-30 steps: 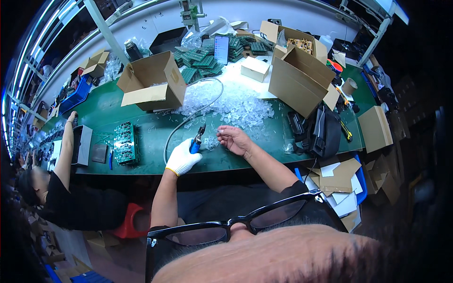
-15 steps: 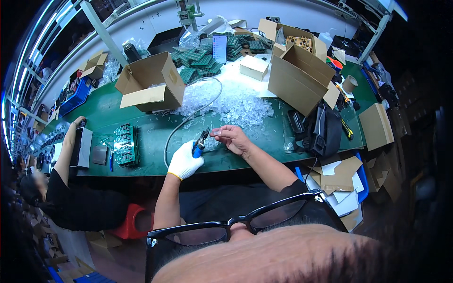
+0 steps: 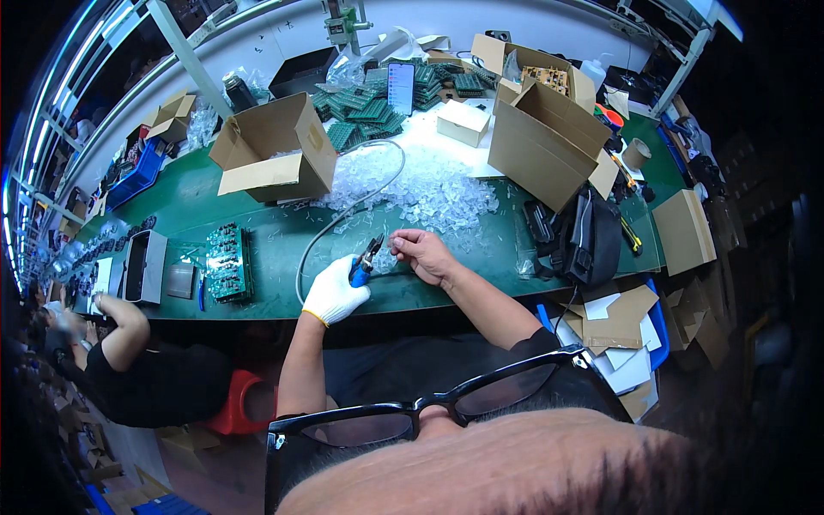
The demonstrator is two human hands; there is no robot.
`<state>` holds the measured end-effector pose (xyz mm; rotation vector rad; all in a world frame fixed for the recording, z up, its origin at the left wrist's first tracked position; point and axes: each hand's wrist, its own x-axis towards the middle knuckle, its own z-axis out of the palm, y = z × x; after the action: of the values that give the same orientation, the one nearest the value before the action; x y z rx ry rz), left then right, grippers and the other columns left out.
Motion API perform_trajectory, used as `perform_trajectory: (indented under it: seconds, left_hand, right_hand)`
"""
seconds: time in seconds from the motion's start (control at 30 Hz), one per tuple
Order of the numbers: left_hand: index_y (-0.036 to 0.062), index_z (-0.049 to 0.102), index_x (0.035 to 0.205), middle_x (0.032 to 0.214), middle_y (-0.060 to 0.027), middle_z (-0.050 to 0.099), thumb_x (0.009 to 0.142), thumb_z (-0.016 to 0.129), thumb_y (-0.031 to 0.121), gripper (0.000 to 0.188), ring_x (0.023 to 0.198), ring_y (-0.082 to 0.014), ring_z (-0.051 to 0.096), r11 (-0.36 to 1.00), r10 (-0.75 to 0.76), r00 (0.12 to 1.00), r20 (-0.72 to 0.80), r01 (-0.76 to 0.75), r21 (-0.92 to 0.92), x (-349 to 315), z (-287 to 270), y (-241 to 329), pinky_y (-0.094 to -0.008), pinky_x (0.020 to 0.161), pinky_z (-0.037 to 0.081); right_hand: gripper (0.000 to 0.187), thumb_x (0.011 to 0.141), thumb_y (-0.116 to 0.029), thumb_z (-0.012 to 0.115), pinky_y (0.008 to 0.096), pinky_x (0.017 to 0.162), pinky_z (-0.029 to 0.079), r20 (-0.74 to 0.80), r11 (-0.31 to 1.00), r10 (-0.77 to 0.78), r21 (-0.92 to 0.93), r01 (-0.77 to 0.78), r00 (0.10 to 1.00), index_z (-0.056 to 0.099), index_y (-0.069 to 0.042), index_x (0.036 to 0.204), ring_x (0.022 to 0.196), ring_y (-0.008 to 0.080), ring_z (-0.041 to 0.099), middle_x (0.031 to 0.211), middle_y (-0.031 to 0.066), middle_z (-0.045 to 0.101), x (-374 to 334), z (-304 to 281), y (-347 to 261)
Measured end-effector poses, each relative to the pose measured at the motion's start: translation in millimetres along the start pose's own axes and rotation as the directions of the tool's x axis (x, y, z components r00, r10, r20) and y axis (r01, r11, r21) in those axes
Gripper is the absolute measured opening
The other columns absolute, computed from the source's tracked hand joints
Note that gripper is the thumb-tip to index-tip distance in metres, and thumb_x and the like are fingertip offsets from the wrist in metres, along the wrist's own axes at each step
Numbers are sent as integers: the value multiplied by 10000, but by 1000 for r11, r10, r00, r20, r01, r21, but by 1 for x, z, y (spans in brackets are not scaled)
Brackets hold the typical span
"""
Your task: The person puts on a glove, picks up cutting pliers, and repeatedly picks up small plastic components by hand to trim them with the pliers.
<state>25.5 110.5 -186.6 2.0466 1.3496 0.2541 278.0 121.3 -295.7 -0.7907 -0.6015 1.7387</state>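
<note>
Drawing slightly away from the cutter [image 3: 364, 266], the right hand [image 3: 426, 257] had left a small gap, so no cut seemed under way. Its fingertips were pinched together, apparently on a clear piece [image 3: 393, 244], too tiny to make out, before the plastic pile [image 3: 438, 196]. The gloved left hand [image 3: 336, 293] was wrapped round the cutter's blue handles.

A long green workbench [image 3: 279, 253], heaped circuit boards [image 3: 369, 112] and a co-worker [image 3: 172, 386] alongside mark an electronics workshop.
</note>
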Motion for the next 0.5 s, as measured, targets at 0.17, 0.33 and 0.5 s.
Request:
perform_trajectory:
  seconds: [0.17, 0.33, 0.5]
  left_hand:
    - [40, 670, 1271, 1199, -260, 715, 804, 749, 308, 544, 1119, -463, 687, 1000, 15, 999, -38, -16, -24, -1, 1, -4, -478, 992, 548]
    - [19, 665, 1338, 1215, -271, 722, 809, 766, 312, 613, 1137, -455, 700, 1000, -6, 999, 47, 5, 10, 1, -6, 5, -468, 1013, 548]
    - [27, 677, 1319, 1173, -252, 735, 813, 756, 293, 577, 1110, -435, 710, 1000, -4, 996, 90, 3, 11, 3, -8, 1, -462, 996, 551]
  right_hand:
    - [266, 1074, -102, 733, 313, 887, 617, -14, 1000, 18, -7, -18, 1000, 699, 56, 1285, 1002, 187, 730, 1148, 99, 742, -4, 9, -5]
    - [285, 1073, -92, 731, 334, 922, 635, -42, 999, -25, -29, 24, 999, 682, 59, 1309, 1018, 198, 737, 1171, 106, 732, -5, 6, -4]
    - [262, 1057, -47, 730, 339, 914, 632, -55, 994, -87, -69, 83, 995, 664, 43, 1294, 1010, 202, 739, 1172, 111, 731, -5, 12, -4]
